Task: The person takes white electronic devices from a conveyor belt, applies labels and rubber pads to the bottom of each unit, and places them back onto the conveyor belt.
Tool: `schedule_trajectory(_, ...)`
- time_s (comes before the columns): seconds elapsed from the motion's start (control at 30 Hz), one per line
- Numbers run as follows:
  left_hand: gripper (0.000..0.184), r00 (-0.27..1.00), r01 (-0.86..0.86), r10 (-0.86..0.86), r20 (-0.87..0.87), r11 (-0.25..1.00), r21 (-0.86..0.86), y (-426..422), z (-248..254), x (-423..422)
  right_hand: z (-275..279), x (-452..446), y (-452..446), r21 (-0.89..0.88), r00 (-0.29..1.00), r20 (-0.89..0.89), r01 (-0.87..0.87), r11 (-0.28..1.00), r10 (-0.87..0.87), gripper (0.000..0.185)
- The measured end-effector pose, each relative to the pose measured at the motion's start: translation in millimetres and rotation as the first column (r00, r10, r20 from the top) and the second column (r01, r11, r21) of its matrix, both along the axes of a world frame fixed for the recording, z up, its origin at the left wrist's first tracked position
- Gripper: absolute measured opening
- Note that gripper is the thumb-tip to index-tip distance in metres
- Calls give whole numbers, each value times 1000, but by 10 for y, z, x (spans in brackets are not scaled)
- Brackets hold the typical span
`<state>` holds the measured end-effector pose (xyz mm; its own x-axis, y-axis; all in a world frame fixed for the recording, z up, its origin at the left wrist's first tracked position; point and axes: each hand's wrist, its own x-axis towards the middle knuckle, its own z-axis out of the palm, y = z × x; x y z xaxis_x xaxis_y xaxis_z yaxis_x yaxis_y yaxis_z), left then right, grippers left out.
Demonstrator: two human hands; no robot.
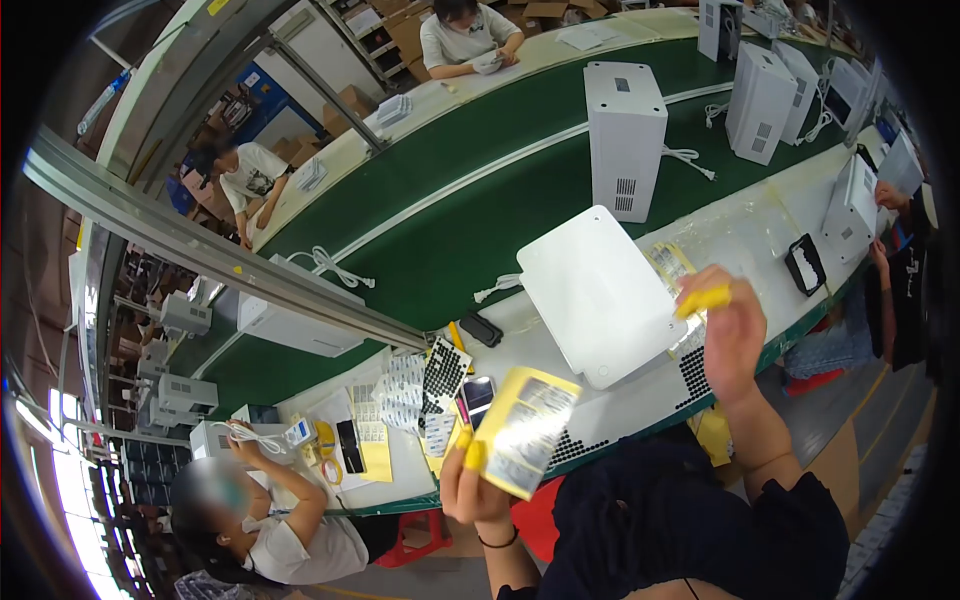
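Observation:
My left hand (475, 488), with yellow finger cots on, is closed on the lower left edge of a yellow sheet of silvery labels (525, 430). My right hand (732, 335) is raised over the near right corner of a white boxy appliance (600, 295), its cot-covered fingertips drawn together. Whether a small label sits between those fingertips I cannot make out. The appliance lies with a smooth broad panel facing up, and its white plug (497, 290) rests beside it. Another sheet of labels (668, 262) lies partly behind the appliance.
A green conveyor belt (450, 235) carries more white appliances (625, 140) with cords. Left on the bench are a sheet of black dots (447, 375), a phone (480, 397) and a black case (482, 328). A co-worker (290, 520) sits at left; others work across the belt and at right.

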<state>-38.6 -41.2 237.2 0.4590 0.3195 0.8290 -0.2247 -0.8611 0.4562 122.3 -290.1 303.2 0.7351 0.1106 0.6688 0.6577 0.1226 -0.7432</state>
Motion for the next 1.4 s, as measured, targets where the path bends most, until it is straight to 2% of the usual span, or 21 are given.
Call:
schedule_trajectory(0.03,19,999,7,-9,37,998,63,-28,85,-79,182,-97,45,-136,985,106,-123,983,138,37)
schedule_trajectory(0.1,24,995,3,-17,98,991,135,-111,233,-193,489,-217,140,-481,926,103,-273,833,363,54)
schedule_trajectory(0.13,25,994,-7,-8,108,989,144,-149,297,-217,500,-276,223,-463,902,-110,-419,781,418,59)
schedule_trajectory(0.2,28,990,-30,7,140,986,164,-192,382,-226,511,-418,337,-343,726,-494,-668,661,478,71)
schedule_trajectory(0.23,28,991,-52,30,128,984,172,-193,384,-237,490,-458,354,-243,671,-538,-703,669,510,68)
schedule_trajectory(0.33,31,995,-33,28,92,998,54,-278,408,-160,399,-525,408,66,482,-628,-749,659,610,61)
schedule_trajectory(0.37,29,999,-34,35,16,998,-60,-356,403,-171,407,-532,395,45,512,-584,-754,655,630,55)
schedule_trajectory(0.43,31,987,152,-125,102,930,-334,-520,313,-106,224,-587,389,69,626,-502,-659,749,597,51)
schedule_trajectory(0.5,35,972,215,-234,10,876,-431,-567,249,-145,23,-613,391,42,775,-374,-534,844,509,46)
schedule_trajectory(0.53,37,958,233,-284,-35,846,-480,-594,244,-151,-26,-622,380,39,799,-361,-502,864,481,46)
schedule_trajectory(0.6,38,925,310,-373,71,634,-709,-733,316,-124,-84,-638,350,33,842,-338,-437,899,421,46)
schedule_trajectory(0.63,41,865,453,-432,257,447,-772,-761,342,-107,-91,-630,318,4,855,-321,-429,903,408,46)
schedule_trajectory(0.73,45,893,425,-406,191,628,-651,-791,403,23,-89,-601,229,-54,873,-303,-415,908,381,45)
schedule_trajectory(0.8,44,909,389,-395,134,688,-613,-748,351,31,-46,-601,185,-53,859,-336,-427,903,386,44)
schedule_trajectory(0.9,41,926,347,-366,91,734,-584,-740,321,58,71,-521,118,-431,973,-34,-221,875,229,43)
schedule_trajectory(0.97,37,931,341,-351,97,747,-571,-764,311,77,162,-441,139,-435,983,164,-1,900,80,40)
schedule_trajectory(1.03,35,928,351,-355,108,745,-567,-781,295,71,187,-368,168,-390,981,185,14,921,64,37)
schedule_trajectory(1.17,27,917,376,-382,111,742,-555,-763,223,54,19,-280,137,-262,941,-113,-337,904,318,32)
schedule_trajectory(1.2,31,914,366,-400,74,731,-576,-759,222,39,-10,-271,99,-232,907,-186,-415,880,379,30)
schedule_trajectory(1.27,39,900,341,-435,-1,706,-621,-757,224,-8,32,-264,47,-270,915,-176,-401,875,364,28)
schedule_trajectory(1.4,27,899,369,-437,12,745,-556,-733,170,13,127,-241,42,-252,904,-156,-426,869,398,21)
